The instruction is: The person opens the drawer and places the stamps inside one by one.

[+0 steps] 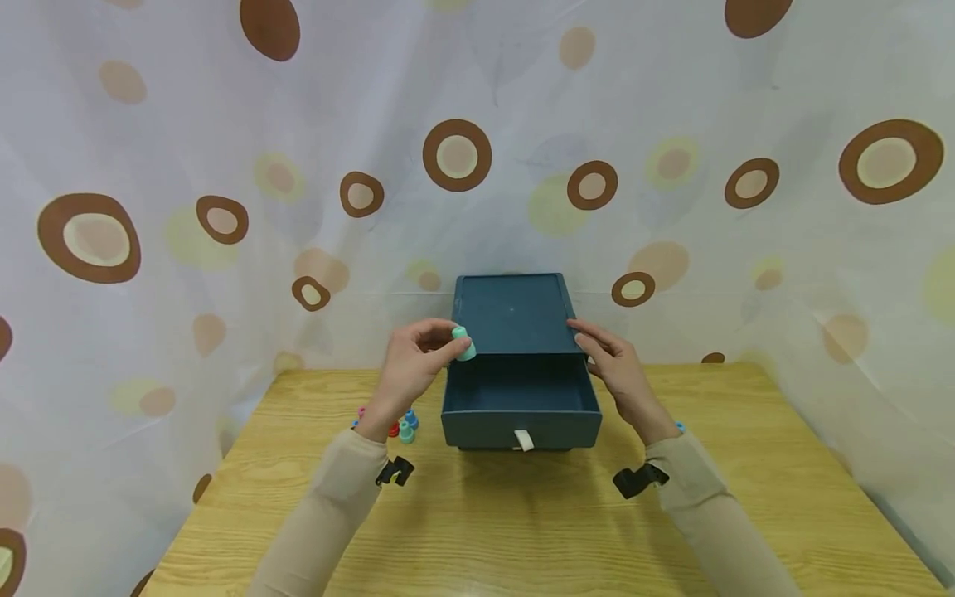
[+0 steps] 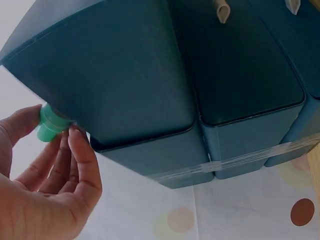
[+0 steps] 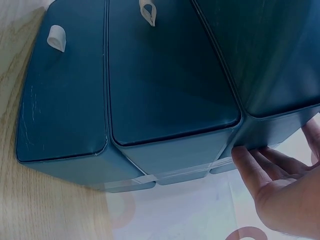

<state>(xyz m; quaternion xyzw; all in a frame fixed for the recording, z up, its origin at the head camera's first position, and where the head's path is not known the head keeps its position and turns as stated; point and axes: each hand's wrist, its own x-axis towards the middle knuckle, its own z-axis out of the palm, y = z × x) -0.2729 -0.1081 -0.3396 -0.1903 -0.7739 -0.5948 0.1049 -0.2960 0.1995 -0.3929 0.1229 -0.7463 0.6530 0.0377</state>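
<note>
Left hand: the left hand [image 1: 414, 361] pinches the mint-green piece [image 1: 463, 344] between thumb and fingers.
Mint-green piece: raised at the left front corner of the drawer unit's top; whether it touches the unit is hard to tell from these angles.
Right hand: the right hand [image 1: 615, 373] has its fingers extended, fingertips resting against the right side of the drawer unit [image 1: 515, 315].
Drawer unit: dark blue, three stacked drawers, standing on the worktop [image 1: 522, 531]; clear tape [image 2: 235, 162] runs along its side.
Top drawer: the top drawer [image 1: 485, 429] is pulled out, a white pull tab [image 1: 524, 439] on its front.
Small pieces: a green piece [image 1: 406, 432], a blue piece [image 1: 411, 419] and others, partly hidden by the left wrist.
Backdrop: spotted pale cloth [image 1: 515, 232].
</note>
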